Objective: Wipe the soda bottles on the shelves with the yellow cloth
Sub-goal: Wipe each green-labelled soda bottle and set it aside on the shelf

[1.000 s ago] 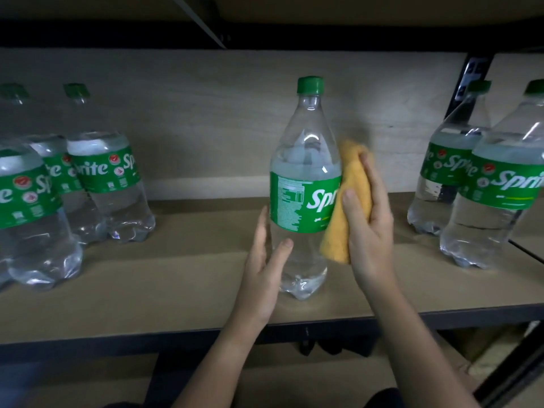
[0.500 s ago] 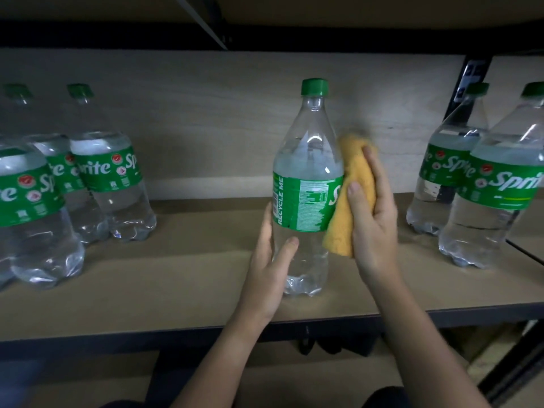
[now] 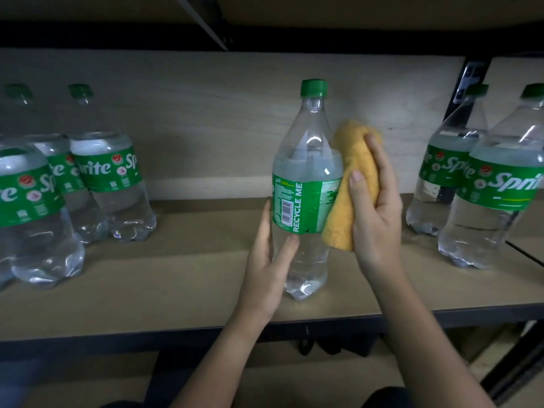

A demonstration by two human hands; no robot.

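Note:
A clear Sprite bottle (image 3: 306, 160) with a green cap and green label stands upright in the middle of the wooden shelf (image 3: 188, 278). Its barcode and "RECYCLE ME" text face me. My left hand (image 3: 266, 269) holds the bottle's lower body, thumb in front and fingers behind its left side. My right hand (image 3: 375, 207) grips the folded yellow cloth (image 3: 350, 184) and presses it against the bottle's right side at label height.
Three Sprite bottles (image 3: 109, 184) stand grouped at the left of the shelf and two more Sprite bottles (image 3: 494, 198) at the right. A wooden back panel (image 3: 206, 119) closes the rear. A dark metal post (image 3: 468, 83) rises at the back right, and another shelf lies overhead.
The bottle has turned about its axis, so the Sprite logo went out of sight and the barcode side came round. The cloth stayed pressed on its right side.

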